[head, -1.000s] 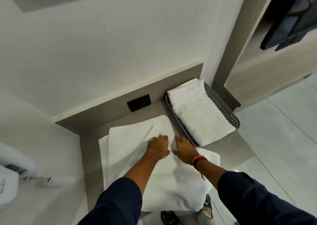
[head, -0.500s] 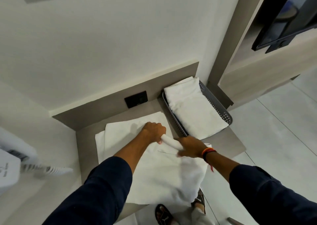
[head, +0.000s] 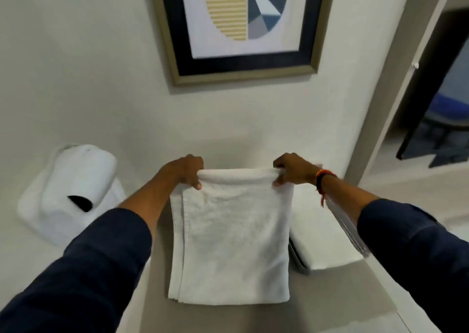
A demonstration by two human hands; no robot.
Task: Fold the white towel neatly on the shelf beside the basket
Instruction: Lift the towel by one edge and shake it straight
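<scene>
White wall-mounted unit [head: 68, 193] far left, blurred. Left hand [head: 186, 171] pinches far-left corner of white towel [head: 232, 238], fingers [head: 196, 184] curled closed over folded edge. Towel lifted at far edge, hanging as layered rectangle, near edge at grey shelf [head: 335, 297], centre of scene. Framed picture [head: 238, 27] on wall above. Right hand [head: 293, 171] grips far-right corner, fingers closed on it. Basket [head: 299, 265] just right of towel, holding folded white cloth [head: 319, 233].
</scene>
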